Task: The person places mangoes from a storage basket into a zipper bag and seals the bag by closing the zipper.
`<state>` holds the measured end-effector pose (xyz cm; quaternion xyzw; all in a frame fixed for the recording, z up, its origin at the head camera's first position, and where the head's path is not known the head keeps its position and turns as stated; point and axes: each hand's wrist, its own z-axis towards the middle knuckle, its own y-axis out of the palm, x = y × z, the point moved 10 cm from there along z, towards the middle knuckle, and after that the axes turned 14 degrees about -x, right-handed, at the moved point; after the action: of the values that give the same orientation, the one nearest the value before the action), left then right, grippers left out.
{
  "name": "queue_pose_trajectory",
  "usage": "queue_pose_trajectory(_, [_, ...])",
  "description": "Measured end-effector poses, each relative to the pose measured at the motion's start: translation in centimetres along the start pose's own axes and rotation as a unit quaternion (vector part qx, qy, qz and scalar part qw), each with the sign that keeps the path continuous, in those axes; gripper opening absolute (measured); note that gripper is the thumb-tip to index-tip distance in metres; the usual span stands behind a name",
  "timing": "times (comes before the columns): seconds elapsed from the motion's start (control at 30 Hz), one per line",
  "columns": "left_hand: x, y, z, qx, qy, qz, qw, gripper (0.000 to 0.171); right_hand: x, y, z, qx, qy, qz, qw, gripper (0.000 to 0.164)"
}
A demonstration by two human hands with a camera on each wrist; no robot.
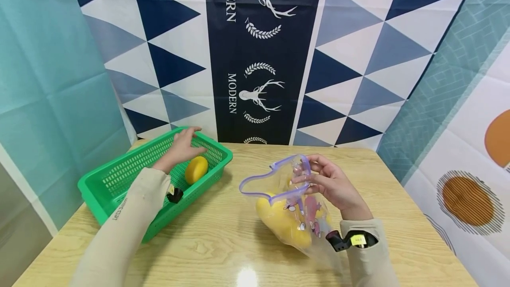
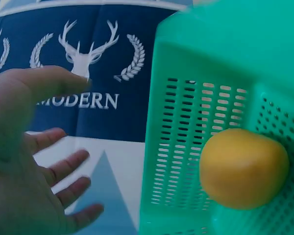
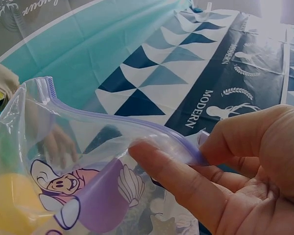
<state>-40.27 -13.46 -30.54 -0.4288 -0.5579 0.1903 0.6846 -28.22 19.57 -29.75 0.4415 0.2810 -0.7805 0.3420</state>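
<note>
head view, left hand (image 1: 181,145): extended above a green plastic basket (image 1: 127,174), thumb held apart from the fingers, nothing in its grasp.
head view, yellow fruit (image 1: 196,170): inside the basket, toward its right end, just beside the left hand.
head view, right hand (image 1: 332,185): pinches the mouth of a clear zip bag (image 1: 312,211) between thumb and fingers.
head view, bag: slumped on the wood-grain table (image 1: 223,242), its purple zip edge gaping, yellow pieces (image 1: 275,216) bulging inside; their number cannot be told.
head view, backdrop: a patterned cloth (image 1: 259,56) with white stag heads and the word "modern" hangs behind the table, flanked by blue and white triangles.
left wrist view, hand: four fingers spread, thumb stretched out above them, all clear of the basket's perforated wall.
left wrist view, fruit: smooth, rounded and orange-yellow, on the basket floor, well apart from the fingertips.
right wrist view, hand: the thumb presses the purple zip edge while the index finger lies along the film; the other fingers are partly hidden.
right wrist view, bag: a smiling cartoon figure and a seashell are printed on the plastic, yellow showing at lower left.
</note>
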Motion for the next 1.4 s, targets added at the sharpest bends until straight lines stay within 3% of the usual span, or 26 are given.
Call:
queue_pose_trajectory(0.27, [-2.5, -0.4, -0.2, -0.01, -0.102, 0.096, 0.9901, 0.083, 0.0, 0.0, -0.1, -0.003, 0.0, -0.009, 1.0, 0.035])
queue_pose_trajectory(0.47, [-2.4, -0.3, -0.2, -0.029, -0.11, 0.179, 0.9773, 0.088, 0.1, -0.1, -0.1, 0.0, 0.004, -0.012, 1.0, 0.035])
queue_pose_trajectory(0.73, [-3.6, 1.6, -0.2, -0.082, -0.113, 0.302, 0.9429, 0.097, 0.1, 0.3, 0.1, -0.007, -0.001, 0.002, 1.0, 0.037])
queue_pose_trajectory(0.87, [-4.3, 2.9, -0.4, -0.104, -0.116, 0.321, 0.934, 0.099, 0.1, 0.3, 0.1, -0.004, 0.004, 0.001, 1.0, 0.037])
queue_pose_trajectory(1.07, [-5.4, 4.5, -0.6, -0.135, -0.124, 0.326, 0.9274, 0.097, 0.2, 0.2, 0.1, 0.001, 0.01, 0.0, 1.0, 0.036])
queue_pose_trajectory(1.4, [-7.2, 5.4, -0.6, -0.154, -0.118, 0.31, 0.9306, 0.083, 0.1, 0.2, 0.1, -0.004, 0.004, -0.004, 1.0, 0.036])
